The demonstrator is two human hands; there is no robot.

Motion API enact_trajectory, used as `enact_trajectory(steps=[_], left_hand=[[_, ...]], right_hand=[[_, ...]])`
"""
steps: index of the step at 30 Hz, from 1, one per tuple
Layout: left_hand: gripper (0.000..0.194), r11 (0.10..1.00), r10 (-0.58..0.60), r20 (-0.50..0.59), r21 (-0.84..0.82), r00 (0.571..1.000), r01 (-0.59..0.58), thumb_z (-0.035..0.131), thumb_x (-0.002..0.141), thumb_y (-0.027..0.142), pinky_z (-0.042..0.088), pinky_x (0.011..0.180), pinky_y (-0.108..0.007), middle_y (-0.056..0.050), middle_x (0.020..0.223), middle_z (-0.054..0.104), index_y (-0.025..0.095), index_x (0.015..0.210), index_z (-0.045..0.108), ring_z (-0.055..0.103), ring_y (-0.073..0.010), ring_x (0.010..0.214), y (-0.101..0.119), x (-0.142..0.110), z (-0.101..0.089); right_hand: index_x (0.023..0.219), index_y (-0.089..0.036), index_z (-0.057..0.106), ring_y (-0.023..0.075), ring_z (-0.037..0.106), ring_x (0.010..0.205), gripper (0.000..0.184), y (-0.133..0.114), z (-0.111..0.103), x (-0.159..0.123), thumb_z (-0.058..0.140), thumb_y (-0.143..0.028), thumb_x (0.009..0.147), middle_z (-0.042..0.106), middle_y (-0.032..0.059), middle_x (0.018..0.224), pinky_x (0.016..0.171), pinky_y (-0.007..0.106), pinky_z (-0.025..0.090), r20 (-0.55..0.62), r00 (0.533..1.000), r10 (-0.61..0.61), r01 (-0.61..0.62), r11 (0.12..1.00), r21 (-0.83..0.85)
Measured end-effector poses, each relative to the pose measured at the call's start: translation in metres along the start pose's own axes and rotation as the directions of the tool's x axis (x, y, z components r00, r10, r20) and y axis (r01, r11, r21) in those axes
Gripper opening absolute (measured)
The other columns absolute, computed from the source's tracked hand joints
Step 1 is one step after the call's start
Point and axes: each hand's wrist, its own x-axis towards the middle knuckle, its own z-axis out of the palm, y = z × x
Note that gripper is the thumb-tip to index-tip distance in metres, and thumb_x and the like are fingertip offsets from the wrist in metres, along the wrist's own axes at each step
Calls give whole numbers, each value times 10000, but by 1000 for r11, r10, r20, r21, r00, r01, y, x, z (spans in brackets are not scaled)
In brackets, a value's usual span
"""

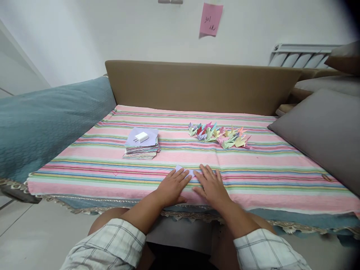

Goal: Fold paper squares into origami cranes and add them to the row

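A small folded piece of lilac paper (179,168) lies flat on the striped cloth in front of me, mostly covered by my hands. My left hand (173,186) rests palm down with its fingers spread over the paper's left part. Beside it, my right hand (211,185) lies flat with fingers apart, its thumb and fingertips at the paper's right end. To the left sits a stack of square paper sheets (140,150) with a lilac sheet on top and a white charger plug (142,137) on it. Beyond my right hand stand several folded paper cranes (221,137) in many colours.
The pink striped cloth (92,165) covers a sofa seat with a brown backrest (197,88) behind. Grey cushions (323,127) lean at the right, and a blue covered armrest (56,120) bounds the left. A small brown item (326,177) lies near the right cushion.
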Motion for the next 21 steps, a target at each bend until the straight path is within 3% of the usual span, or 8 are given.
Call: enact_trajectory(steps=[2,4,9,14,19,21], left_hand=[[947,1000,-12,-12,-12,1000,12,728,651,461,171,1118,-490,-139,1480,297,180,1414,244,222,-304,1379,1,-1,-1],[951,1000,-25,-17,-19,1000,25,750,633,431,184,1116,-491,-149,1476,301,162,1401,258,224,-306,1378,2,-1,-2],[833,1000,-27,-8,-17,1000,27,773,609,423,200,1113,-503,-157,1468,315,159,1300,388,233,-316,1373,4,-1,-6],[808,999,-24,-6,-23,1000,24,775,609,419,202,1114,-504,-157,1467,317,165,1279,402,235,-314,1373,3,-1,-6],[819,999,-31,-3,-38,1000,31,768,616,421,200,1114,-501,-157,1471,310,168,1296,387,229,-309,1376,3,-1,-5],[814,998,-39,4,-44,999,39,768,615,415,197,1115,-502,-158,1470,311,165,1293,393,227,-311,1376,4,-1,-7]], right_hand=[[1367,-312,405,322,217,1374,612,-3,1,-4,375,-636,849,258,95,1501,1064,565,191,-8,994,-106,106,994,14],[1362,-328,411,329,229,1368,615,-5,2,-7,398,-644,834,281,104,1492,1058,548,221,-9,993,-119,119,993,18],[1316,-331,474,321,265,1353,528,-5,3,-6,468,-572,845,315,102,1477,1051,492,263,-15,1000,-23,24,999,22],[1264,-270,540,311,338,1314,500,8,-3,-3,474,-546,852,352,121,1455,1031,446,309,-19,996,89,-88,996,11],[1178,-196,600,329,376,1283,501,22,-9,-1,451,-552,859,400,144,1421,1014,488,316,-92,970,227,-229,973,-12],[1199,-169,576,314,380,1286,521,18,-8,1,405,-544,882,412,143,1414,1044,513,270,-150,971,187,-188,982,12]])
